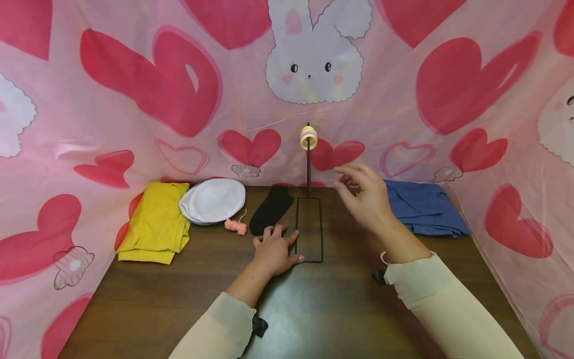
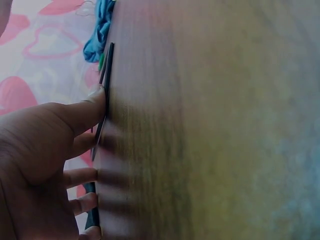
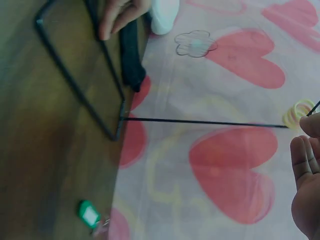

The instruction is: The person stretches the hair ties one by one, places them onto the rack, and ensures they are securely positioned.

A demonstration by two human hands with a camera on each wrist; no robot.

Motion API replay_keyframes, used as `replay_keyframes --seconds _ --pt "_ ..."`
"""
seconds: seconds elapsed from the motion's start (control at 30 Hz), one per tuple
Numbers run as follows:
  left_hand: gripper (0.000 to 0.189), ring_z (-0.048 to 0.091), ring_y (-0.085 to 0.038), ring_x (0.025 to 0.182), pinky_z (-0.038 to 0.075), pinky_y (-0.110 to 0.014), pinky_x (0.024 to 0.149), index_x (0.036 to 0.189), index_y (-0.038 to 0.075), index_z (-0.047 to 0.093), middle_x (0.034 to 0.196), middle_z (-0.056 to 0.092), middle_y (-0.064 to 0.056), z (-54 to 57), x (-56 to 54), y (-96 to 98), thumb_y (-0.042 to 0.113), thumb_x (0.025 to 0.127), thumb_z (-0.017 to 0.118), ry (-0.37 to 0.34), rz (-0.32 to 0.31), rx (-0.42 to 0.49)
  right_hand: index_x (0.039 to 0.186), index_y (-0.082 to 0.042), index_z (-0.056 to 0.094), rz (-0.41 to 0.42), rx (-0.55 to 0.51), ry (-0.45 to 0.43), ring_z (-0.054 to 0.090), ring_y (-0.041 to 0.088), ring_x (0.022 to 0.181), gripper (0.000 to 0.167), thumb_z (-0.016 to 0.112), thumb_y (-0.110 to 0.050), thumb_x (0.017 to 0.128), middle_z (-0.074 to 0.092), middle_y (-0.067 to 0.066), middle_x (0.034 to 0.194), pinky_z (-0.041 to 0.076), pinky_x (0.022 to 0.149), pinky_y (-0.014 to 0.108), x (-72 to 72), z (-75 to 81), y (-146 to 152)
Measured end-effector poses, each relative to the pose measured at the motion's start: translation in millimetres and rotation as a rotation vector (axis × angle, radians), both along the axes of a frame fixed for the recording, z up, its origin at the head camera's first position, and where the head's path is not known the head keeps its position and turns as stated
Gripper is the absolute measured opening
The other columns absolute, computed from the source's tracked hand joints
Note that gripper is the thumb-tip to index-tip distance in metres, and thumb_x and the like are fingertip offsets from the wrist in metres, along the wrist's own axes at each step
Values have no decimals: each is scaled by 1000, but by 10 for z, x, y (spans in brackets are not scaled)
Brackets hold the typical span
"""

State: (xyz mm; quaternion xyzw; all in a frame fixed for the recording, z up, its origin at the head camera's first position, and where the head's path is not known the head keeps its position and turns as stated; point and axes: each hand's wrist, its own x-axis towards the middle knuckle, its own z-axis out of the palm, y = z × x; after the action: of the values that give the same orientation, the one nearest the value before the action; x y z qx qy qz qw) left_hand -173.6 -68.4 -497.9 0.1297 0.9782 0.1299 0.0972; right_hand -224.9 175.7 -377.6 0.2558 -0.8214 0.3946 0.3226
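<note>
A black wire stand (image 1: 308,169) rises from a rectangular wire base lying on the wooden table. Pale yellow and pink rings (image 1: 308,138), coil-like in the right wrist view, hang at its top. My left hand (image 1: 274,253) lies low over the base's left side, fingers spread, with the thumb and index finger touching the wire. Raised to the right of the upright is my right hand (image 1: 365,197). Its fingers are loosely bent, with a gap between thumb and index finger and nothing seen in them. In the right wrist view, this hand (image 3: 307,185) overlaps the rod's end near the rings.
Left of the stand lie a black sock (image 1: 271,210), a pink yarn bundle (image 1: 235,227), a white cap (image 1: 215,200) and a folded yellow cloth (image 1: 154,224). Folded blue cloth (image 1: 426,209) lies at right. A green tag (image 3: 89,215) sits near the back edge, and patterned curtains surround the table.
</note>
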Motion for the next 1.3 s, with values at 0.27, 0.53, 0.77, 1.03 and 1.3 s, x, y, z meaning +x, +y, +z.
replay_keyframes --seconds 0.27,0.53,0.77,1.03,1.3 --pt "76 29 -41 146 31 -68 100 155 35 50 163 36 -8 2 9 -13 66 89 70 4 6 7 117 -7 78 30 14 -11 67 17 87 34 81 4 85 72 8 109 49 73 16 164 -227 244" --pt "76 29 -41 146 31 -69 100 155 35 50 163 36 -8 -38 1 -9 65 89 70 13 2 15 115 -9 79 2 89 -43 68 18 87 36 82 5 82 72 3 108 47 76 14 326 -453 523" --pt "76 29 -42 145 31 -70 100 156 36 50 163 36 -8 -48 15 16 66 89 70 18 6 21 109 -10 79 25 174 -82 69 15 84 32 83 6 81 72 1 106 48 67 14 491 -646 773" --pt "75 30 -41 145 32 -70 100 156 38 48 162 37 -8 -67 4 35 69 89 67 26 11 -10 111 -15 79 -21 297 -171 68 14 89 32 83 0 84 72 -3 109 48 73 20 663 -819 1031" --pt "76 28 -41 146 31 -71 101 156 40 46 164 34 -8 -55 -5 44 69 89 67 9 15 -15 116 -10 76 -1 372 -277 68 13 86 37 85 0 82 71 0 112 53 71 18 761 -1006 1198"
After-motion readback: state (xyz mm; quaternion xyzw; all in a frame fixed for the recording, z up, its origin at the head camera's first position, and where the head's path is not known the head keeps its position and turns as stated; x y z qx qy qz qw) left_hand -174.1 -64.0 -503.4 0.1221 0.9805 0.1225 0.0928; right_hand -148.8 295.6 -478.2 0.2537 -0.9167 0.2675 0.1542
